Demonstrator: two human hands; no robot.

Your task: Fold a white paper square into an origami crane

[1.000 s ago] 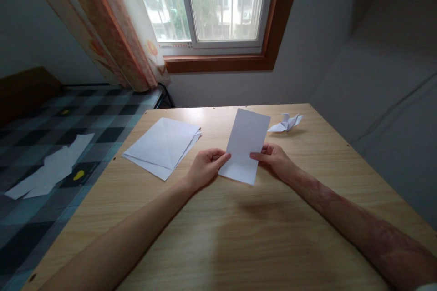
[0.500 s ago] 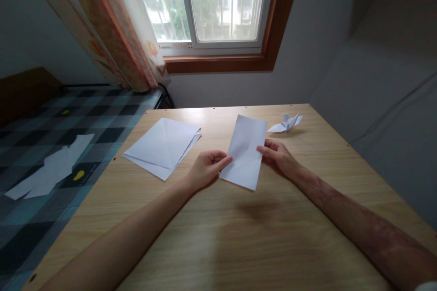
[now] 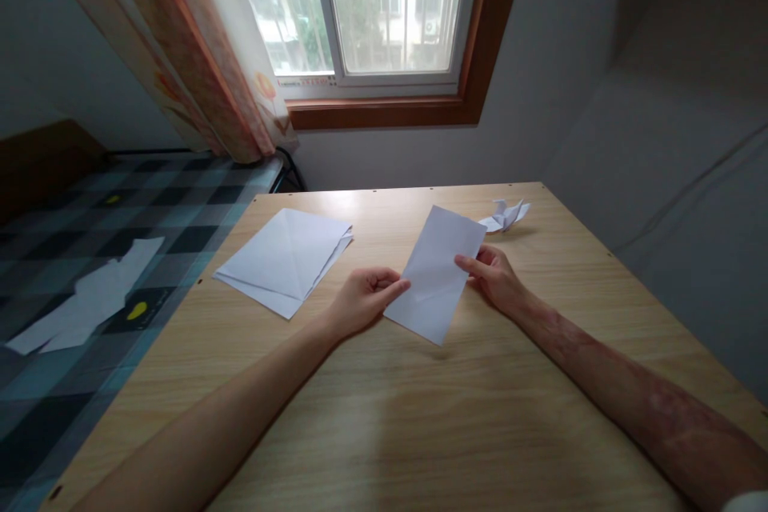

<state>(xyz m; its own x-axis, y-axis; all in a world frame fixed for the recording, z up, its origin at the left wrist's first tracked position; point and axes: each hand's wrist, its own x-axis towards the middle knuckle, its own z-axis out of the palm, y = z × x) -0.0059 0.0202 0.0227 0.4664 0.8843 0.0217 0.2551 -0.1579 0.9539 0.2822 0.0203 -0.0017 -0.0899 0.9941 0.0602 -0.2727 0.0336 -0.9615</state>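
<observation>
Paper folded into a narrow rectangle [image 3: 440, 272] lies low over the surface [image 3: 480, 416], left hand [image 3: 363, 300] and right hand [image 3: 495, 276] each closed in a pinching grip on one long edge. Judging by the finished paper crane [image 3: 504, 216], most folds remain undone.

No readable text showing anywhere; folded paper [image 3: 437, 276] being held looks blank, stacked sheets [image 3: 285, 258] showing blank too.
</observation>
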